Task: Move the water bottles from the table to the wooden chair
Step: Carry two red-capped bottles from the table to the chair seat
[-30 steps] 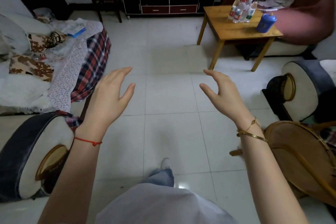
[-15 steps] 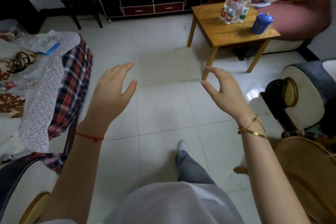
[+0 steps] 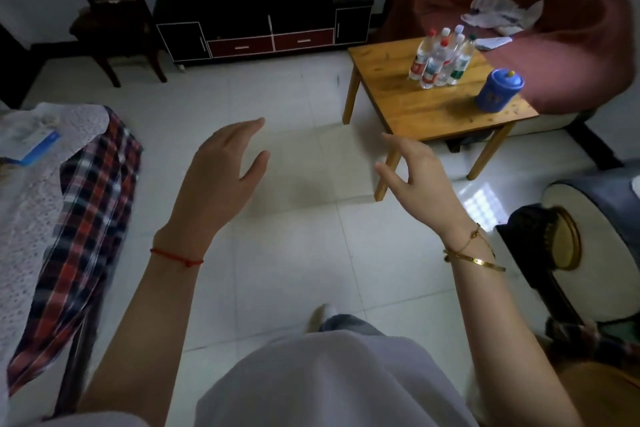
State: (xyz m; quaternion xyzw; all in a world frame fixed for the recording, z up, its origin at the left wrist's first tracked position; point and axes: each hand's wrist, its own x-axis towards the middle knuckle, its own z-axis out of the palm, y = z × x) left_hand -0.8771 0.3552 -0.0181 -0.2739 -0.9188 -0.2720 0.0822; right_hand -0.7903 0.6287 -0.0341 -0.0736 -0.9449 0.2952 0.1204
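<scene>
Several clear water bottles (image 3: 440, 61) with red, white and green caps stand clustered upright on a small wooden table (image 3: 388, 87) at the upper right. A dark wooden chair (image 3: 110, 21) stands against the far wall at the upper left, its seat bare. My left hand (image 3: 221, 177) and my right hand (image 3: 419, 180) are both raised over the tiled floor, fingers apart, holding nothing. Both hands are well short of the table; my right hand is nearest its front leg.
A blue tin (image 3: 498, 90) sits on the table's right part. A red sofa (image 3: 571, 28) lies behind the table, a black TV cabinet (image 3: 263, 24) at the far wall, a cloth-covered bed (image 3: 62, 204) on the left, a round armrest (image 3: 588, 246) on the right.
I have walked forward: the table, bottles and chair have come closer and larger in view. Both hands stay raised and empty.
</scene>
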